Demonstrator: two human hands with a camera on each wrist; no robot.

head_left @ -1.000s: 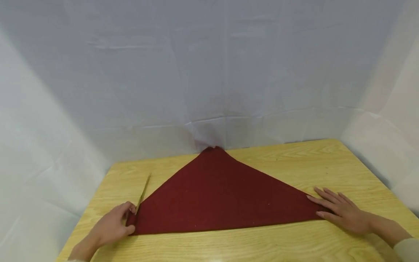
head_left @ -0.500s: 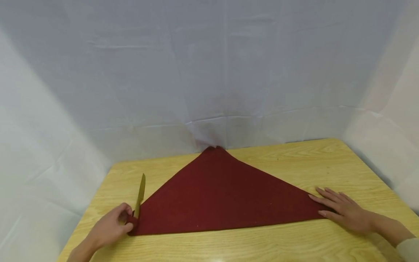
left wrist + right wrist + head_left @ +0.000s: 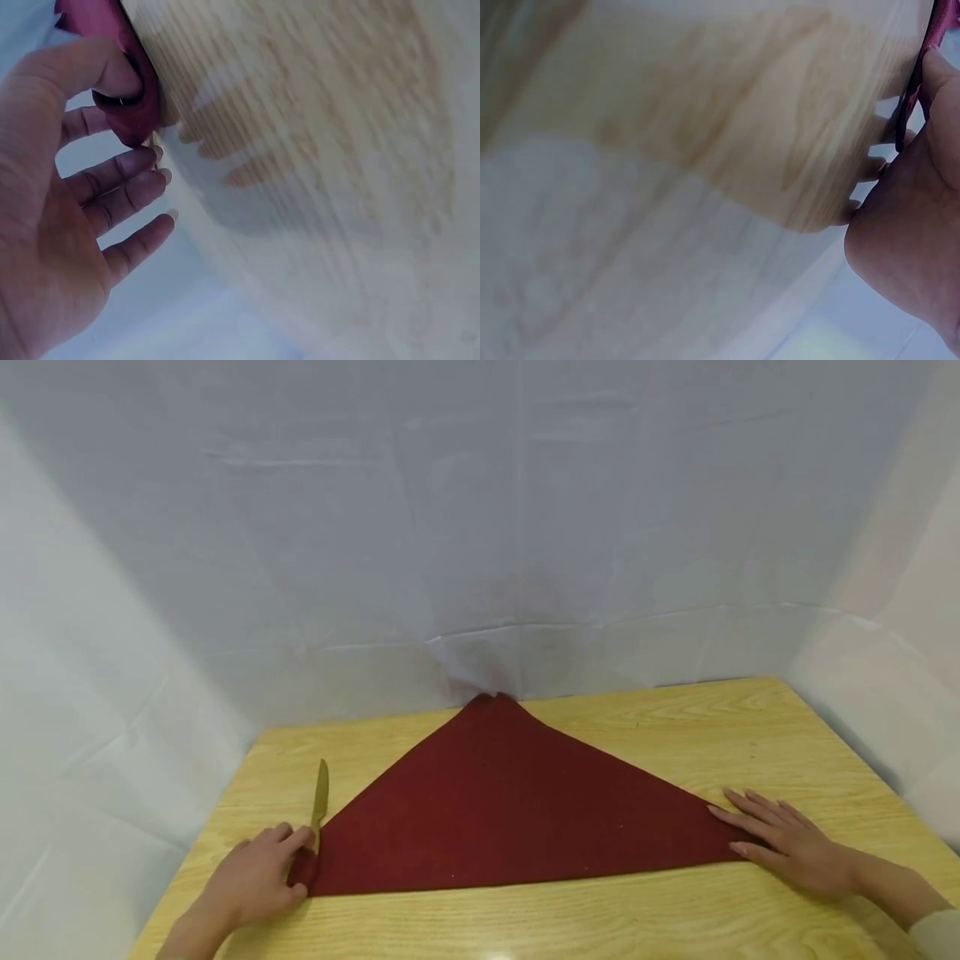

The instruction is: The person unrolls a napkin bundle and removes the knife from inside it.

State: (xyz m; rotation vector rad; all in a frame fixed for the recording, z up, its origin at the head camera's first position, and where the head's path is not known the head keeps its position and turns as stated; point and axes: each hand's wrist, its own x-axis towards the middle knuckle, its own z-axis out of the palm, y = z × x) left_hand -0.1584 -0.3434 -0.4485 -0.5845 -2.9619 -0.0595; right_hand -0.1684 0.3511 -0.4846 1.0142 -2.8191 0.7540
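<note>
A dark red cloth napkin, folded into a wide triangle, lies on the wooden table with its peak at the back. At its left corner, a gold-coloured table knife points away from me, its lower end at the cloth's edge and partly hidden by fingers and cloth. My left hand pinches that corner; in the left wrist view, thumb and index finger grip the red cloth while the other fingers extend loosely. Over the right corner, my right hand rests with fingers spread and straight.
The wooden table has rounded back corners. A pale sheet hangs behind it, touching close to the napkin's peak, and white sheets stand at both sides.
The knife has swung slightly left and its blade has turned, now showing its flat side. My left fingers have shifted over the corner and the knife's lower end. My right hand stays nearly still.
</note>
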